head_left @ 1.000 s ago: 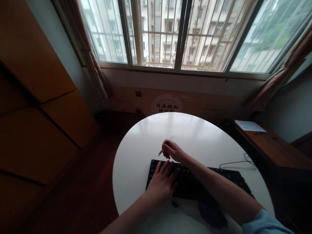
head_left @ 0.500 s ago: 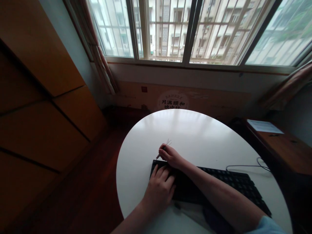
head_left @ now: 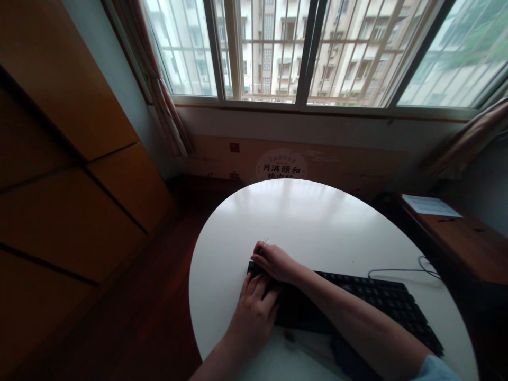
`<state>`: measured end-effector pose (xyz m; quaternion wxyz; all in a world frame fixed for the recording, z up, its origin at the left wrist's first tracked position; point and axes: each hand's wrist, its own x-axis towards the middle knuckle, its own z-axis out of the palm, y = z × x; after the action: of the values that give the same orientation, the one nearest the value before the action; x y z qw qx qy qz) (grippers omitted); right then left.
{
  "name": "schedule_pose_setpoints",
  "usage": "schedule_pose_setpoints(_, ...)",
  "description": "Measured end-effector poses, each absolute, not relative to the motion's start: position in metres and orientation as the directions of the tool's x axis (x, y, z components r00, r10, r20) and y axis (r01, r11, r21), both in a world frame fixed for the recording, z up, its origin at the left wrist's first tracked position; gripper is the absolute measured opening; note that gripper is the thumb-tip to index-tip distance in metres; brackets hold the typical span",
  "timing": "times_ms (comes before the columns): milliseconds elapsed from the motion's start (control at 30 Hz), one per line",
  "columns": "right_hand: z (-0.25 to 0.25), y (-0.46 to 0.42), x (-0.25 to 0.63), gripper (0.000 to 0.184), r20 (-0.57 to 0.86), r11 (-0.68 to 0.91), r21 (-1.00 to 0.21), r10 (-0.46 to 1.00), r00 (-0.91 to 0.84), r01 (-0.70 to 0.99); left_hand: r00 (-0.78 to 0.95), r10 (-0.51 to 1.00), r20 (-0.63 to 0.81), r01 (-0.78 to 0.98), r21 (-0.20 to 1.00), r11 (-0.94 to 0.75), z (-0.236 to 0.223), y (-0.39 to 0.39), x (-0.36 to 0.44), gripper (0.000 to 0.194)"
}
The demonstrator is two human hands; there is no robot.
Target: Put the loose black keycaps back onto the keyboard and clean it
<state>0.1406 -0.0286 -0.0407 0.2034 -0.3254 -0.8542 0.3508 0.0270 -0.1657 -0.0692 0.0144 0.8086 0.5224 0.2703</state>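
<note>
A black keyboard lies slantwise on the white round table, partly covered by my hands and right forearm. My left hand rests over the keyboard's left end, fingers stretched out on the keys. Reaching across from the right, my right hand is closed around a small keycap puller just above the keyboard's far left corner. Thin wires of the puller stick up past the fingers; its lower end is hidden.
A brush-like thing and a dark cloth-like item lie in front of the keyboard. The cable runs off to the right. A wooden desk with a paper sheet stands at right, cabinets at left.
My right hand has shifted left and slightly nearer to me with the puller, whose lower end is now out of sight. My left hand has slid a little left and nearer.
</note>
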Motion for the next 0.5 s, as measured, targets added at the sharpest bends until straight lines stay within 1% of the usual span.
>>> schedule_pose_setpoints(167, -0.044, -0.033, 0.14, 0.022, 0.164, 0.67, -0.612, 0.628, -0.761, 0.421, 0.314, 0.85, 0.422, 0.809, 0.35, -0.473, -0.068, -0.166, 0.026, 0.044)
schedule_pose_setpoints(267, -0.045, -0.034, 0.14, 0.021, 0.174, 0.704, -0.588, 0.59, -0.788, 0.397, 0.268, 0.859, 0.436, 0.779, 0.427, -0.459, -0.062, -0.168, 0.027, 0.032)
schedule_pose_setpoints(367, -0.048, -0.031, 0.141, 0.019, 0.177, 0.673, -0.639, 0.601, -0.78, 0.374, 0.144, 0.863, 0.484, 0.739, 0.527, -0.419, -0.047, -0.167, 0.021, 0.015)
schedule_pose_setpoints(467, -0.052, -0.027, 0.143, 0.017, 0.228, 0.615, -0.721, 0.645, -0.729, 0.319, -0.084, 0.83, 0.551, 0.747, 0.586, -0.314, -0.029, -0.155, 0.002, 0.014)
schedule_pose_setpoints(500, -0.052, -0.026, 0.144, 0.017, 0.244, 0.6, -0.742, 0.656, -0.714, 0.298, -0.141, 0.827, 0.545, 0.752, 0.602, -0.269, -0.025, -0.149, -0.006, 0.015)
